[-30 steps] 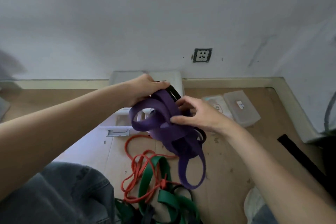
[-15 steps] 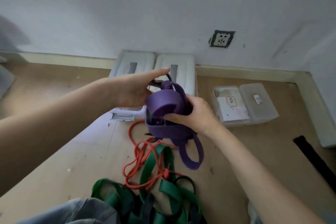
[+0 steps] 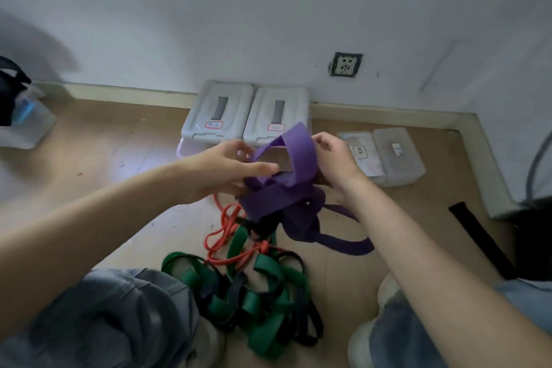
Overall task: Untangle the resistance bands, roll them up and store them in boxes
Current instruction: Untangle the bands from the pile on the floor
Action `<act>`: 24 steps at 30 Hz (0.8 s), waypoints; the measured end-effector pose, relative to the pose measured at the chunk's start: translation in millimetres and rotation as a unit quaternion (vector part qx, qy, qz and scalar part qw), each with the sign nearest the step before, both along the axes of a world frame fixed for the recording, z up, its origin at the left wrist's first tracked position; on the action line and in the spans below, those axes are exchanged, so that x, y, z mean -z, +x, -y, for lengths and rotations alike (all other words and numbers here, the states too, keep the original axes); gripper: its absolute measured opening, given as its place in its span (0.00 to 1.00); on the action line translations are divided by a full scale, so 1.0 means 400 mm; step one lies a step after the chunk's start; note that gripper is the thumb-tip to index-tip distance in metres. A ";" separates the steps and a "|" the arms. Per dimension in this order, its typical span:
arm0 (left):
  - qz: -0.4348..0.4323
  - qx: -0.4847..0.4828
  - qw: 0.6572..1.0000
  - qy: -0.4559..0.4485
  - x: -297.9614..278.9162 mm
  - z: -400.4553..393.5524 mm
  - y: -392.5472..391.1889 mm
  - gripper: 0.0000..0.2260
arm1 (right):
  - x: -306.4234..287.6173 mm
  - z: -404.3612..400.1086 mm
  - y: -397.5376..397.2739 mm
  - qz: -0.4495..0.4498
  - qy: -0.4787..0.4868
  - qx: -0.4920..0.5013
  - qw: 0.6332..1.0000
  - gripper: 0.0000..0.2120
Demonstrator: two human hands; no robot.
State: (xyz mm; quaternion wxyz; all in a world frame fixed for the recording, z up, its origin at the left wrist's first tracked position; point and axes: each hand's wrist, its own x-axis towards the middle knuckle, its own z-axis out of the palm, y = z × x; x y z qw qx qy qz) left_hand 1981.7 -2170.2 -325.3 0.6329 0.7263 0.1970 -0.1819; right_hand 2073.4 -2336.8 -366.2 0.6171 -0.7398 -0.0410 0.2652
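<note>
Beyond both hands, against the wall, two grey lidded boxes sit side by side, the left box [image 3: 218, 112] and the right box [image 3: 276, 113], each with a dark handle strip and a small label; their lids are on, so nothing inside shows. Right of the right hand lie two smaller clear boxes [image 3: 398, 155], touching each other, also lidded; what they hold cannot be told.

Against half a second ago, the purple band [image 3: 294, 176] is no longer wound into a tight coil between the palms: a wide loop of it now stands open above the hands, and a tail of it trails down to the floor below the right wrist. The view has also pulled back, so that more of the green band [image 3: 265, 278] tangle shows.

The left hand [image 3: 222, 172] reaches in from the lower left, fingers stretched forward and thumb up, pinching the near side of the purple loop. The right hand [image 3: 334, 164] comes from the lower right, fingers curled shut around the loop's far side and the bunched band below it. Under the hands, on the wooden floor, an orange band [image 3: 222, 233] winds into the green band and some dark ones, between the person's knees.
</note>
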 end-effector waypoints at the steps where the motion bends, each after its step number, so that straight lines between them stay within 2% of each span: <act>1: 0.025 0.018 0.999 0.045 -0.014 0.017 -0.013 0.43 | -0.008 0.009 -0.004 0.028 -0.031 -0.004 0.999 0.13; 3: 0.095 0.090 0.972 0.194 -0.017 0.055 -0.044 0.53 | -0.019 0.019 -0.017 0.101 -0.108 -0.002 0.989 0.15; 5: 0.183 0.163 0.883 0.401 0.002 0.093 -0.068 0.47 | -0.030 0.018 -0.029 0.118 -0.138 -0.008 0.983 0.15; 6: 0.214 0.160 0.863 0.429 0.011 0.099 -0.074 0.38 | -0.037 0.022 -0.033 0.089 -0.120 -0.013 0.989 0.15; 7: 0.220 0.137 0.880 0.399 0.011 0.099 -0.078 0.26 | -0.048 0.032 -0.036 0.050 -0.090 -0.017 0.995 0.13; 8: 0.205 0.094 0.915 0.334 0.009 0.092 -0.077 0.13 | -0.062 0.050 -0.043 0.013 -0.067 -0.030 0.997 0.12; 9: 0.175 0.040 0.948 0.263 0.008 0.085 -0.073 0.05 | -0.072 0.073 -0.053 -0.009 -0.068 -0.056 0.996 0.14; 10: 0.146 -0.013 0.969 0.201 0.008 0.083 -0.071 0.02 | -0.079 0.095 -0.067 -0.010 -0.087 -0.087 0.992 0.19; 13: 0.062 -0.111 0.988 0.082 0.020 0.111 -0.078 0.04 | -0.065 0.124 -0.162 0.026 -0.122 -0.220 0.967 0.28; 15: 0.042 -0.099 0.993 0.054 0.033 0.134 -0.081 0.04 | -0.039 0.120 -0.214 0.095 -0.177 -0.280 0.939 0.31; 17: 0.031 -0.085 0.994 0.064 0.035 0.123 -0.080 0.05 | -0.021 0.126 -0.218 0.187 -0.216 -0.264 0.921 0.24; 20: 0.026 -0.067 0.989 0.133 0.032 0.053 -0.076 0.06 | -0.038 0.152 -0.173 0.265 -0.239 -0.273 0.893 0.09; 22: 0.010 -0.059 0.989 0.133 0.036 0.009 -0.079 0.08 | -0.056 0.169 -0.143 0.266 -0.235 -0.303 0.884 0.07; 24: -0.022 -0.074 0.993 0.085 0.048 -0.029 -0.084 0.13 | -0.077 0.183 -0.130 0.246 -0.213 -0.326 0.888 0.09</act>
